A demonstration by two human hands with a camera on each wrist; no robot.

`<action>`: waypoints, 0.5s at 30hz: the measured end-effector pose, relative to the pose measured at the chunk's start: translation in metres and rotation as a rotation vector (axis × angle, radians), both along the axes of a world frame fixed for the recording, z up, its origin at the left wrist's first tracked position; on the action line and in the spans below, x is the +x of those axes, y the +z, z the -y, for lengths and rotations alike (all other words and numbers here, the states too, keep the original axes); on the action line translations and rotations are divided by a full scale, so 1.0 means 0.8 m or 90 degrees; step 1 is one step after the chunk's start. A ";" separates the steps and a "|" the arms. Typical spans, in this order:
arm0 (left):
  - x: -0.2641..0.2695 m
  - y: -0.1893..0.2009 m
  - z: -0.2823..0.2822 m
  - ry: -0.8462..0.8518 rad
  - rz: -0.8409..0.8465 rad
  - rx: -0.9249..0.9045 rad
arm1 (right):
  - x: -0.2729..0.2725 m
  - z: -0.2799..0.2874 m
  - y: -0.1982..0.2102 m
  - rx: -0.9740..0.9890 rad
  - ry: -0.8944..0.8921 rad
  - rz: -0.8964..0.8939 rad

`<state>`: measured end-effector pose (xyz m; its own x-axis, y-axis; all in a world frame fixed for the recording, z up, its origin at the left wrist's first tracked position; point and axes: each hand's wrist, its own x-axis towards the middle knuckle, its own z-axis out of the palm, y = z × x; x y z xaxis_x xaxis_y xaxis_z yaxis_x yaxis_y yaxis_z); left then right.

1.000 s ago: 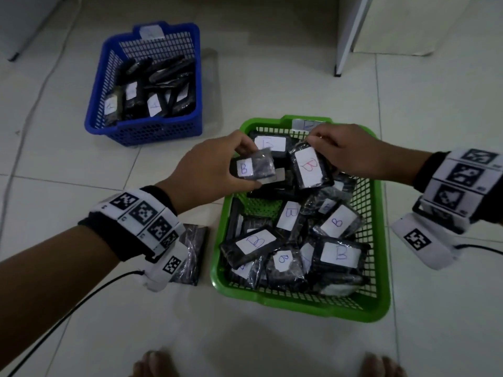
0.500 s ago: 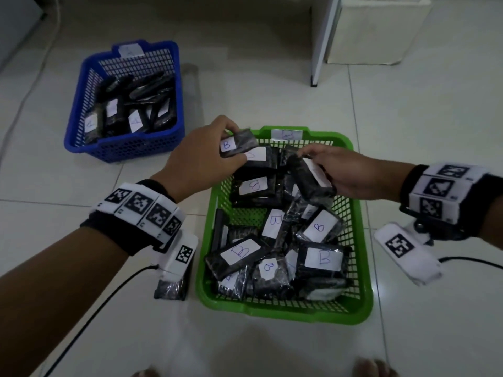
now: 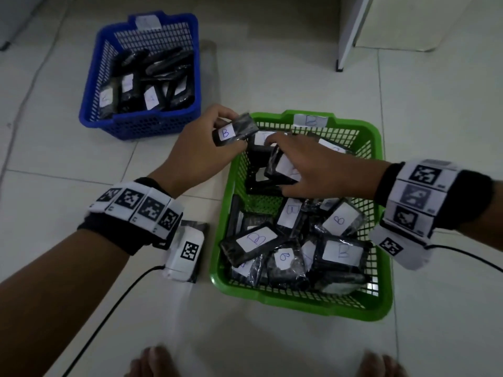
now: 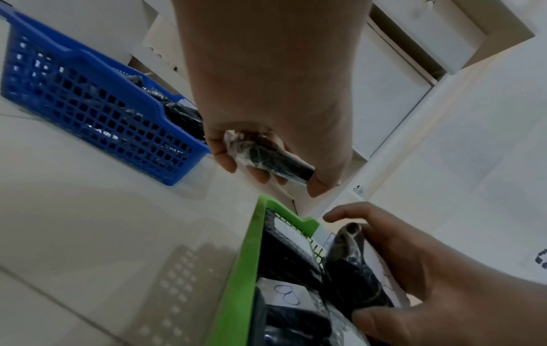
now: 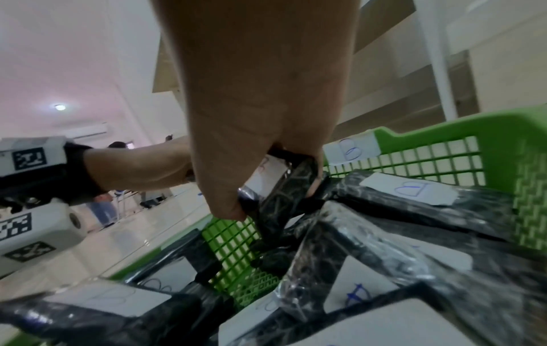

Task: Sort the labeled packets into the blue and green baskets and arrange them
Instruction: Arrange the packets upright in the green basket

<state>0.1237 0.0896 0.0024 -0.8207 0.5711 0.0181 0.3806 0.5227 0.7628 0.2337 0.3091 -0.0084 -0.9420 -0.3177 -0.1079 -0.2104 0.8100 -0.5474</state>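
A green basket holds several black packets with white "B" labels. My left hand grips one B packet above the basket's far left corner; the left wrist view shows that packet pinched between fingers and thumb. My right hand reaches into the far part of the basket and grips another packet standing on edge; the right wrist view shows this packet held by thumb and fingers. The blue basket at the far left holds several packets.
One packet lies on the tiled floor left of the green basket, partly hidden by my left wrist camera. A white furniture leg stands at the back right. My toes show at the bottom edge.
My right hand has pushed its packet left and down into the far part of the green basket. My left hand still holds its B packet at the basket's far left corner.
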 end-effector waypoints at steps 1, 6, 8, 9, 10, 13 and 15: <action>0.001 0.000 0.004 0.002 -0.001 0.006 | -0.003 0.007 0.002 -0.007 0.007 -0.010; 0.012 -0.005 0.027 -0.005 -0.007 0.006 | -0.025 0.020 -0.013 0.089 0.053 -0.087; 0.015 -0.009 0.035 -0.013 -0.014 -0.009 | -0.031 0.021 -0.023 0.114 0.050 -0.104; 0.016 -0.011 0.039 -0.012 -0.014 -0.012 | -0.032 0.021 -0.026 0.115 0.039 -0.099; 0.017 -0.012 0.043 -0.009 -0.014 -0.010 | -0.034 0.022 -0.029 0.111 0.027 -0.098; 0.018 -0.016 0.052 0.000 -0.015 -0.009 | -0.038 0.021 -0.035 0.191 0.048 -0.116; 0.018 -0.017 0.057 0.006 -0.014 -0.011 | -0.040 0.022 -0.040 0.265 0.084 -0.140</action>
<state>0.1380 0.0440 -0.0116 -0.8251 0.5643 0.0269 0.3928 0.5388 0.7452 0.2016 0.2913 -0.0408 -0.9111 -0.4085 -0.0546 -0.4008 0.9091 -0.1136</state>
